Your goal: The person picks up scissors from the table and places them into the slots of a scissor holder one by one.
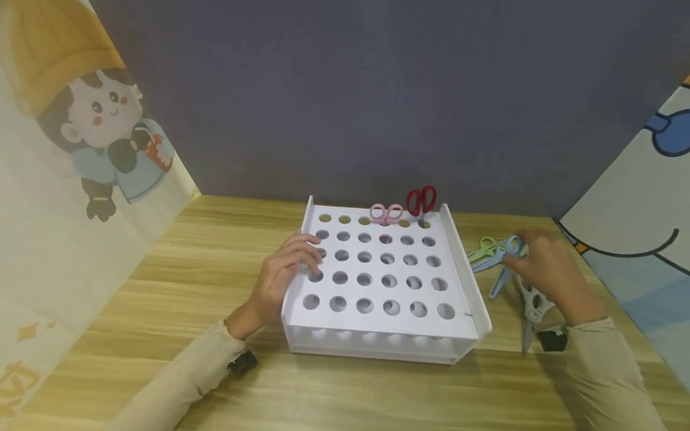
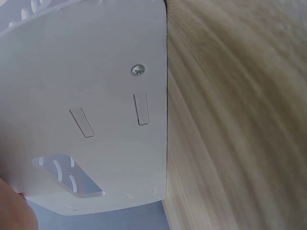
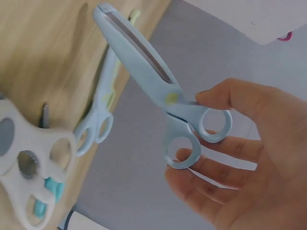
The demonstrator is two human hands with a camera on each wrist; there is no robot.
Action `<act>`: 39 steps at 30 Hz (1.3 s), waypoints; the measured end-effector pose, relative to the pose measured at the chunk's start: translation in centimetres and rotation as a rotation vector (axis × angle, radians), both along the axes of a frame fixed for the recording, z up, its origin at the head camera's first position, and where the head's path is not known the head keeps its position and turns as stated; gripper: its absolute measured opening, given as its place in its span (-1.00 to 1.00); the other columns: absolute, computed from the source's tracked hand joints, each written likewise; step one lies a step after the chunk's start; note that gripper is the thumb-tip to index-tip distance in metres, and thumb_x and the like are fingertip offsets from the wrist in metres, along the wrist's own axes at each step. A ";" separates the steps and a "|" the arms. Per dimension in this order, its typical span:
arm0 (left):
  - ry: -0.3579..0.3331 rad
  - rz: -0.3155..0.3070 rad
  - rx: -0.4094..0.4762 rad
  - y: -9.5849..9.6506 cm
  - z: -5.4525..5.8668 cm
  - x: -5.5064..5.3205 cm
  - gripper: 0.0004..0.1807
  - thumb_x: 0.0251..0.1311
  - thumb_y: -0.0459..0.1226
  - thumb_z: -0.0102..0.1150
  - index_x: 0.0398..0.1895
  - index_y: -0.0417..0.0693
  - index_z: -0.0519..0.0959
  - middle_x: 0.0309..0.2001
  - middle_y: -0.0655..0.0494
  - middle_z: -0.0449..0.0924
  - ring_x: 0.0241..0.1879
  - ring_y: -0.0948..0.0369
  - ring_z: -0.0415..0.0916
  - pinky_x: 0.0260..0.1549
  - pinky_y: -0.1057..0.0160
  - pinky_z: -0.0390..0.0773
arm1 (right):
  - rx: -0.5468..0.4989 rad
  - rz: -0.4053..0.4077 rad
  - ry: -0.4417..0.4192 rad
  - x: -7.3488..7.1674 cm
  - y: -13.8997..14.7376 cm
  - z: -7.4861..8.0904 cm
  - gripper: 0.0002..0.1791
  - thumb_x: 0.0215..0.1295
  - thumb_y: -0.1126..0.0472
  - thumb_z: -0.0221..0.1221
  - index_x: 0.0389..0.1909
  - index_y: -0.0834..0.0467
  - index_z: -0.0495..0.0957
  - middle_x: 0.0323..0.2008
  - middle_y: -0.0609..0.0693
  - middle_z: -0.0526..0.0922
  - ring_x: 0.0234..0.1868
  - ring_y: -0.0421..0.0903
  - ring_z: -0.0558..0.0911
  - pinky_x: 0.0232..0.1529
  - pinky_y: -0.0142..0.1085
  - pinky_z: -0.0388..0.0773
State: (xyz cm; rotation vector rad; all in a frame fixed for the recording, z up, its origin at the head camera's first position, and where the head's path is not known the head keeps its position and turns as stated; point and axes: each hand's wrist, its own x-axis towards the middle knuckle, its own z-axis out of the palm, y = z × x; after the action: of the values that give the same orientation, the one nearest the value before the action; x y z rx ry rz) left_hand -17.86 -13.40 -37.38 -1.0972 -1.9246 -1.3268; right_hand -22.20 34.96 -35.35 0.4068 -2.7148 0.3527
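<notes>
right wrist, rt hand (image 3: 273, 158) pinching scissors (image 3: 168, 97)

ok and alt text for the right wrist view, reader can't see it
A right hand holds light-blue scissors by their handles, tip pointing to the upper left. At left, on a wooden table, lie another light-blue pair and white scissors.

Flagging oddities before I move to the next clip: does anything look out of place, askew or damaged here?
Nothing looks spilled or visibly damaged. One mild oddity: in the back row of the white rack, the red scissors stand with handles higher and at a different angle than the pink scissors, so the two look uneven.
</notes>
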 end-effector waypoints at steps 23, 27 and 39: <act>-0.019 -0.002 0.006 0.5 -0.4 -0.2 -0.65 0.12 -0.43 -0.30 -0.50 -0.15 0.57 -0.24 -0.09 0.64 0.15 -0.10 0.45 0.47 -0.16 0.00 | -0.122 0.038 0.305 2.1 -3.2 3.2 -0.44 -0.09 0.31 0.38 -0.01 0.44 0.52 0.00 0.48 0.51 0.04 0.48 0.44 -0.04 0.37 0.36; -0.016 -0.001 0.005 0.3 -0.4 -0.3 -0.65 0.12 -0.43 -0.31 -0.50 -0.17 0.57 -0.24 -0.11 0.63 0.15 -0.10 0.45 0.47 -0.17 0.00 | -0.149 0.071 0.363 2.4 -3.8 3.8 -0.46 -0.13 0.34 0.38 -0.04 0.42 0.53 -0.02 0.45 0.53 0.04 0.47 0.45 0.01 0.32 0.36; -0.006 0.000 -0.002 -0.1 0.1 -0.4 -0.65 0.12 -0.41 -0.31 -0.50 -0.16 0.57 -0.25 -0.09 0.64 0.15 -0.09 0.45 0.46 -0.18 0.02 | -0.218 0.101 0.486 3.9 -5.8 6.0 -0.51 -0.04 0.33 0.31 -0.01 0.41 0.57 -0.04 0.42 0.55 0.02 0.43 0.45 -0.02 0.24 0.35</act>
State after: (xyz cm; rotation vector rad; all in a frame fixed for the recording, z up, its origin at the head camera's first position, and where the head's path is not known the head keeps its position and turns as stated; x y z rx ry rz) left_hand -18.30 -13.46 -37.29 -1.0947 -1.9312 -1.3299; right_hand -18.29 29.13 -29.38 0.4941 -2.1638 0.4989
